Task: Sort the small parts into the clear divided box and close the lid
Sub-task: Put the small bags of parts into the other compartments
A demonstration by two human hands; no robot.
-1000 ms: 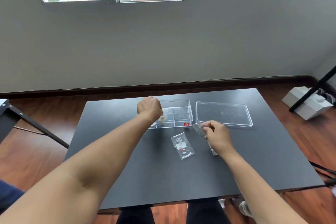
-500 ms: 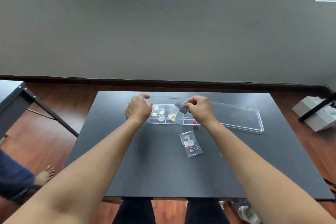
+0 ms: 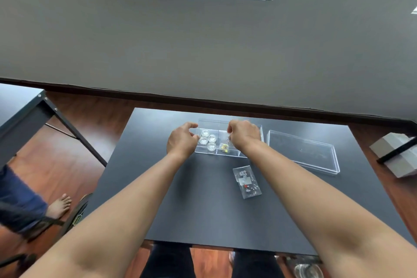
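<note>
The clear divided box (image 3: 208, 121) stands open at the far middle of the black table (image 3: 203, 210). Its left compartment holds several round clear parts (image 3: 208, 140), and small yellow parts (image 3: 223, 147) lie in the middle one. My right hand (image 3: 244, 134) hovers over the box, pinching a small clear bag (image 3: 226, 140) above the middle compartment. At the box's left end is my left hand (image 3: 181, 141), fingers curled apart and holding nothing. The clear lid (image 3: 302, 151) lies flat to the right. A second bag (image 3: 247, 181) with tiny silver and red parts rests nearer to me.
A second dark table (image 3: 22, 117) stands to the left. A seated person's bare foot (image 3: 58, 206) is on the wooden floor there. A grey-white box (image 3: 399, 160) sits on the floor at the right, past the table's edge.
My right hand has lifted the small clear bag from the table to over the box. My left hand has come off the box top and sits at its left end.
</note>
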